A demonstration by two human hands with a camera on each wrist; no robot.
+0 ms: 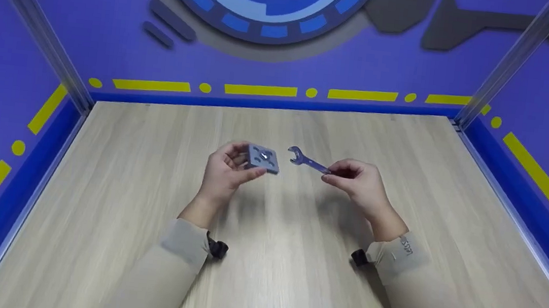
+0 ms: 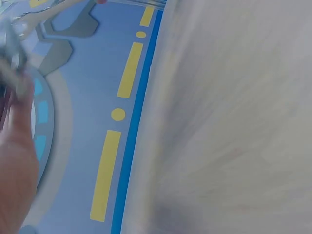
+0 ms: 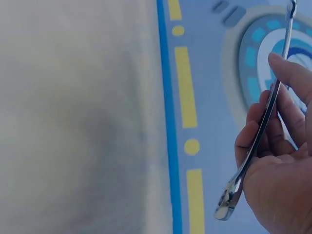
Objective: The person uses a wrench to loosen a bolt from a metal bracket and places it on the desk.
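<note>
From left to right, I see the left hand (image 1: 224, 169), fingers and thumb gripping a flat, square grey block (image 1: 267, 162) with recesses around a shiny centre; then a glossy silver open-ended wrench (image 1: 311, 163), apart from the block, its handle pinched by the right hand (image 1: 362, 184). Both items are above the table (image 1: 260, 285), between its left and right edges.

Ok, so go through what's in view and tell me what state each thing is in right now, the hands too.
Block: gripped, lifted off the table, apart from the wrench
Metal piece: set in the middle of the block; tight or loose, can't tell
Wrench: held up, open end toward the block
Left hand: gripping the block
Right hand: pinching the wrench
</note>
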